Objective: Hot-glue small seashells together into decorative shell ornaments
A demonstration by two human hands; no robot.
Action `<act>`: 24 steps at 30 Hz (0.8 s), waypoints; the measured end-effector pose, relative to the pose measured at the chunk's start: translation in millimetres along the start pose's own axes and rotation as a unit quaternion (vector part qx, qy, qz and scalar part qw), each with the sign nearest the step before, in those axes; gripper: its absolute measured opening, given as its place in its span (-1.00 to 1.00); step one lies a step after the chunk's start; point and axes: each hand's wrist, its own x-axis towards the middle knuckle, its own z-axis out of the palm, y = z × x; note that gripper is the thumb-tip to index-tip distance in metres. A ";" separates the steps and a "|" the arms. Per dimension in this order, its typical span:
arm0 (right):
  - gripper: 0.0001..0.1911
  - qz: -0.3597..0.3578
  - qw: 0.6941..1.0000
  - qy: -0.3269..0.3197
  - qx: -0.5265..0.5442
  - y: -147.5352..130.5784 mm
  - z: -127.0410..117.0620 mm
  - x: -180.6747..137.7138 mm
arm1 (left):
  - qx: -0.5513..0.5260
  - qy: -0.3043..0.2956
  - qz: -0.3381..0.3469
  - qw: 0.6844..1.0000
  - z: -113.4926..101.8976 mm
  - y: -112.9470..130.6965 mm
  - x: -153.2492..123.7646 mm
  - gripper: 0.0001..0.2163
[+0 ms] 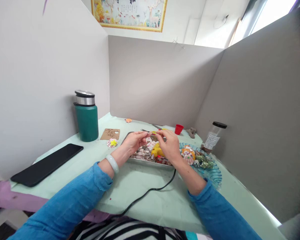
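Above the metal tray [162, 165], my left hand [134, 142] and my right hand [169, 144] meet with fingertips pinched close together. A tiny pale pinkish piece [150, 134] shows between them, too small to name. Yellow and dark slender bits show right behind the fingertips; whether a hand holds them I cannot tell. Below, the tray is filled with shells [141, 154]. What looks like a yellow glue gun [156, 150] with a red part lies on them, partly hidden by my right hand.
A blue glass plate [217, 175] with shells stands at the right, beside a black-lidded jar [212, 136]. A red cup [179, 129] is behind. Left are a green bottle [87, 121], black phone-like slab [47, 164], brown card [110, 134] and shell flower [112, 143]. A black cord [150, 190] crosses the front.
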 end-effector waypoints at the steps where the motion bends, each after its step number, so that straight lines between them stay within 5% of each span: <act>1: -0.81 0.009 1.000 -0.011 0.003 0.6 -0.2 0.6 | -0.001 -0.002 -0.002 1.000 0.2 -0.1 0.0 -0.87; 6: -0.78 0.045 0.988 -0.131 -0.071 3.8 -8.8 4.3 | 0.005 0.010 0.004 1.000 0.9 0.6 0.5 -0.87; 10: -0.67 0.073 0.935 -0.294 -0.182 7.2 -25.2 8.0 | 0.000 0.027 0.011 1.000 -0.7 2.0 1.8 -0.87; 17: -0.54 0.112 0.865 -0.433 -0.228 13.7 -36.3 1.5 | -0.017 0.054 0.017 0.998 0.8 5.1 -0.2 -0.88; 20: -0.61 0.104 0.854 -0.461 -0.218 17.4 -30.2 -4.3 | -0.018 0.060 0.025 0.998 2.2 6.3 -1.7 -0.91; 24: -0.69 0.099 0.882 -0.434 -0.157 23.0 -34.4 -1.6 | -0.023 0.064 0.039 0.997 0.6 5.8 -0.1 -0.90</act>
